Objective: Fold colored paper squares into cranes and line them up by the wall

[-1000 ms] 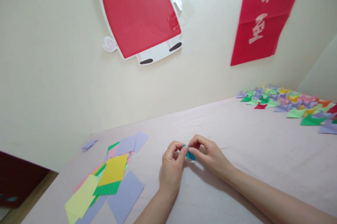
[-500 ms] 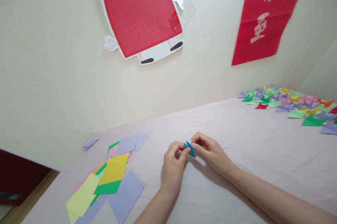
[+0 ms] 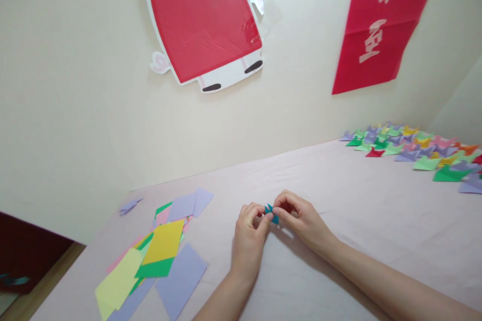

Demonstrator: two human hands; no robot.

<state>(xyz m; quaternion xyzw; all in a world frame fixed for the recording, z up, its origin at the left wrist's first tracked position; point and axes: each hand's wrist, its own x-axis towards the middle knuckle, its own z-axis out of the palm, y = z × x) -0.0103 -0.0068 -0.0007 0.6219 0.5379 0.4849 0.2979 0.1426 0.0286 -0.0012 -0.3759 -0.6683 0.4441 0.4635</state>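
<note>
A small folded piece of teal paper is pinched between both my hands just above the pale pink table. My left hand grips its left side with fingers curled. My right hand closes on its right side with thumb and fingertips pressed together. Most of the paper is hidden by my fingers.
A loose pile of flat coloured paper squares lies at the front left. Several folded paper figures stand in rows at the far right. One lilac folded piece sits by the wall. Red posters hang on the cream wall behind.
The teal paper has been turned and pressed smaller between my fingers. Both hands stayed almost in place, drawing slightly closer together.
</note>
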